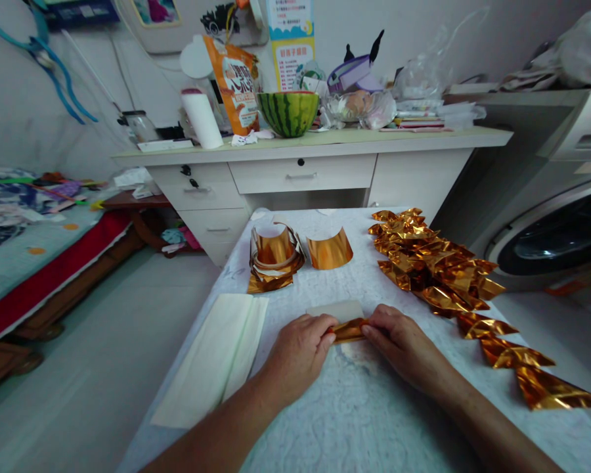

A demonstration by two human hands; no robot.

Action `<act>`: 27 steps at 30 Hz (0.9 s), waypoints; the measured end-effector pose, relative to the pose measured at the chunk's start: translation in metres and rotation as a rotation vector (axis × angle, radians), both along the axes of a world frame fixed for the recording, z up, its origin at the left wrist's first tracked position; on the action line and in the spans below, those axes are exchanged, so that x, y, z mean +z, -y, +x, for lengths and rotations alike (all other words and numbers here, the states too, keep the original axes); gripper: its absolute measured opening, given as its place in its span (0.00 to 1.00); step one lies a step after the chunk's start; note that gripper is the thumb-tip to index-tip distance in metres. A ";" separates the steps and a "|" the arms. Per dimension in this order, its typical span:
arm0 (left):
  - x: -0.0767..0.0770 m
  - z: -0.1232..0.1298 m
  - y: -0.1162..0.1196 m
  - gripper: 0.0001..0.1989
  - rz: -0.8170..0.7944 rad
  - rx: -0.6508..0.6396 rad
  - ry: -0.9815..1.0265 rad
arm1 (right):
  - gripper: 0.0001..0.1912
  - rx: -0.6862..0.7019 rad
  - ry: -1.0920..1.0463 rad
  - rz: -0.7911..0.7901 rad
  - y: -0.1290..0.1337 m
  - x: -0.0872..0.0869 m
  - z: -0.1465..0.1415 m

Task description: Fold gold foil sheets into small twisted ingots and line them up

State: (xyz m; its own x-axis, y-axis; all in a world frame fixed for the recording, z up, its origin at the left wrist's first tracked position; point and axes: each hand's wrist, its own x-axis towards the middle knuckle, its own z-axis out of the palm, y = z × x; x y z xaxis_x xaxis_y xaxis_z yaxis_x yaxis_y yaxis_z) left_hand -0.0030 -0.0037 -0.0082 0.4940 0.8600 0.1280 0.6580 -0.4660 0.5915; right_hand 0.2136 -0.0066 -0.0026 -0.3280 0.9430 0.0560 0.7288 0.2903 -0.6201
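Near the middle of the cloth-covered table (374,420), a small gold foil piece (349,330) is held at both ends. My left hand (303,348) pinches its left end, and my right hand (398,341) pinches the right end. Just behind the foil lies a pale paper sheet (335,307). Farther back are a curled gold sheet (329,251) and a stack of curled gold sheets (274,259). Folded gold pieces (433,266) form a pile along the right side. Left of my left hand lie pale paper sheets (209,358).
Behind the table stands a white desk (300,154) bearing a cut watermelon (289,115), an orange pouch (234,85) and a white roll (201,118). A washing machine (536,138) is at the right, a bed (34,263) at the left.
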 end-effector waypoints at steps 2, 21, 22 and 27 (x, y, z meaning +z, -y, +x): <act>-0.001 0.001 0.000 0.08 -0.006 0.038 0.012 | 0.13 -0.048 0.041 0.022 0.000 -0.004 -0.003; -0.008 0.006 -0.003 0.05 0.032 0.145 -0.146 | 0.07 -0.255 0.139 0.098 -0.001 -0.018 -0.009; -0.008 0.006 -0.003 0.05 0.031 0.143 -0.145 | 0.07 -0.249 0.143 0.092 -0.001 -0.018 -0.009; -0.003 0.006 -0.002 0.06 0.039 0.149 -0.138 | 0.05 -0.229 0.147 0.076 0.000 -0.011 -0.012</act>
State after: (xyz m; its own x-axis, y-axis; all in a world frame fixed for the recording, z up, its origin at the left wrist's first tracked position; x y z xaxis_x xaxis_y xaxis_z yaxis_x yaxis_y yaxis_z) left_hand 0.0033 -0.0017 -0.0116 0.3771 0.9204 0.1030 0.7946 -0.3787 0.4745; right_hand 0.2020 -0.0070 -0.0132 -0.1168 0.9884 0.0974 0.8613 0.1496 -0.4857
